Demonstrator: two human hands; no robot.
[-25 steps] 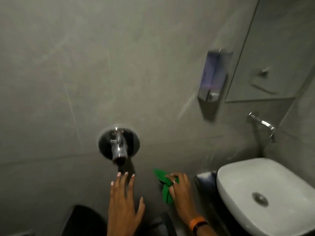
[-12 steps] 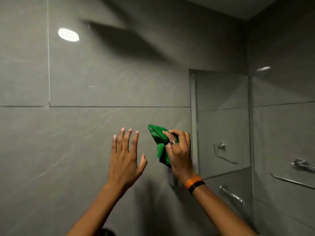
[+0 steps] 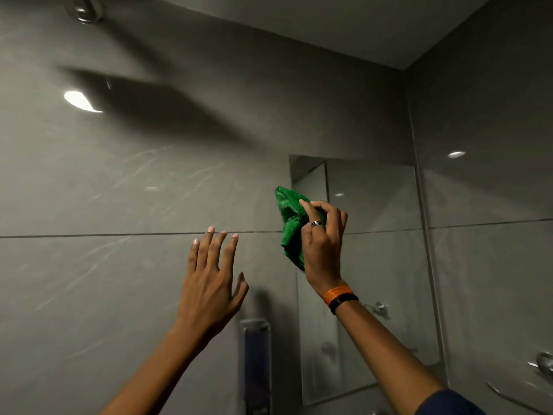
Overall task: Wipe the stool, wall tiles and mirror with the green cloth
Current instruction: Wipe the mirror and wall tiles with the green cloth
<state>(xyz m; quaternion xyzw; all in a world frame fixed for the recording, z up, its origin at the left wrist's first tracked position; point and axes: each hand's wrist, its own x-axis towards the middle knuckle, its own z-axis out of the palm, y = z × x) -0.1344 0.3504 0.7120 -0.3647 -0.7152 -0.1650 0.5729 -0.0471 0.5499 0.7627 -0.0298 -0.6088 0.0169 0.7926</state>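
My right hand (image 3: 321,244) grips the bunched green cloth (image 3: 288,217) and holds it against the grey wall tiles (image 3: 119,181), right at the left edge of the mirror (image 3: 377,265). A ring sits on one finger and an orange and a black band circle the wrist. My left hand (image 3: 211,283) is raised with its fingers spread, near the tiles just below a horizontal grout line, holding nothing. The stool is out of view.
A soap dispenser (image 3: 255,363) hangs on the wall below my hands. A chrome towel rail (image 3: 535,381) is fixed on the right wall. A shower fitting (image 3: 85,9) shows at the top left, casting a long shadow across the tiles.
The view has swung up from the tap and basin to the upper wall. Both hands have risen with it; the cloth now sits at the mirror's left edge.
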